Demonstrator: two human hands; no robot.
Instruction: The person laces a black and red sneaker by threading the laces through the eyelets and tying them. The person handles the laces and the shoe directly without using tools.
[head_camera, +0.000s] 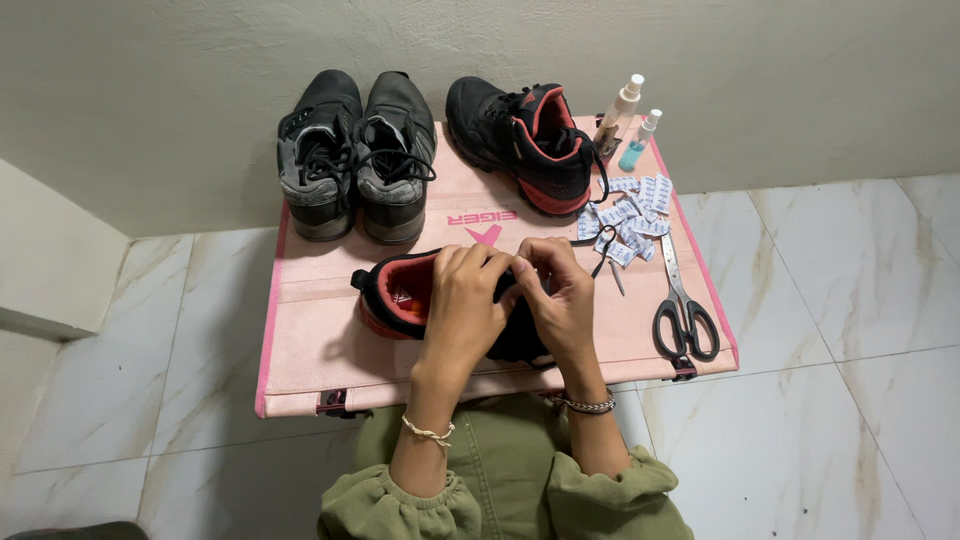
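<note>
A black shoe with a red lining (405, 295) lies on its side on the pink folding table (310, 340), heel to the left. My left hand (462, 300) rests over its middle, fingers curled onto the upper. My right hand (562, 295) grips the toe end beside it, fingertips meeting those of the left hand at the top. What the fingertips pinch is hidden. A black lace (603, 255) trails to the right of my right hand.
The matching black and red shoe (525, 140) stands at the back, a grey and black pair (355, 150) at the back left. Two spray bottles (628, 120), several small white sachets (630, 215) and black-handled scissors (682, 310) lie on the right side.
</note>
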